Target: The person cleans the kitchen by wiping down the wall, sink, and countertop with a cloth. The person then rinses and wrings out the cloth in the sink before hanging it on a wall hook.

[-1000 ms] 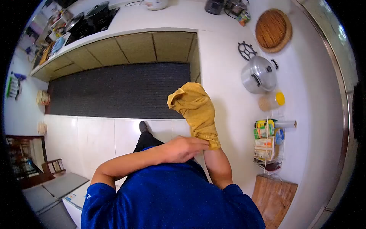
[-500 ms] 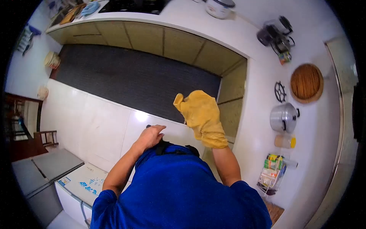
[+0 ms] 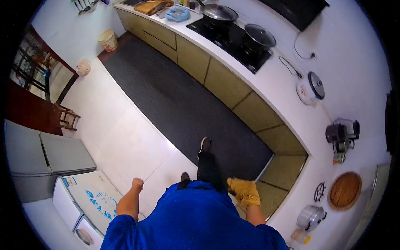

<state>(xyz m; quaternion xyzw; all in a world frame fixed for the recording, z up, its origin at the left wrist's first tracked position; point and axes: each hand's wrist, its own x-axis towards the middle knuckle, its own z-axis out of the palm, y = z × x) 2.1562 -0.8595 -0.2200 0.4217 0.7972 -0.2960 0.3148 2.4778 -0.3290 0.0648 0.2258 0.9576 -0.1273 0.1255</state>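
Observation:
My left hand hangs at the left of my body over the pale floor, its fingers curled in and nothing visible in them. A yellow cloth glove covers my right hand, which is low at my right side beside the cabinet fronts. The glove hides the fingers of that hand, so their pose cannot be made out.
A dark mat runs along the cabinets, with one shoe on it. The counter holds a black stove with two lidded pans, a rice cooker and a steel pot. A white chest stands at left.
My left hand has left the glove's cuff and swung out to the left. My gloved right hand has dropped lower. The view has turned left, bringing the stove and pans fully into sight.

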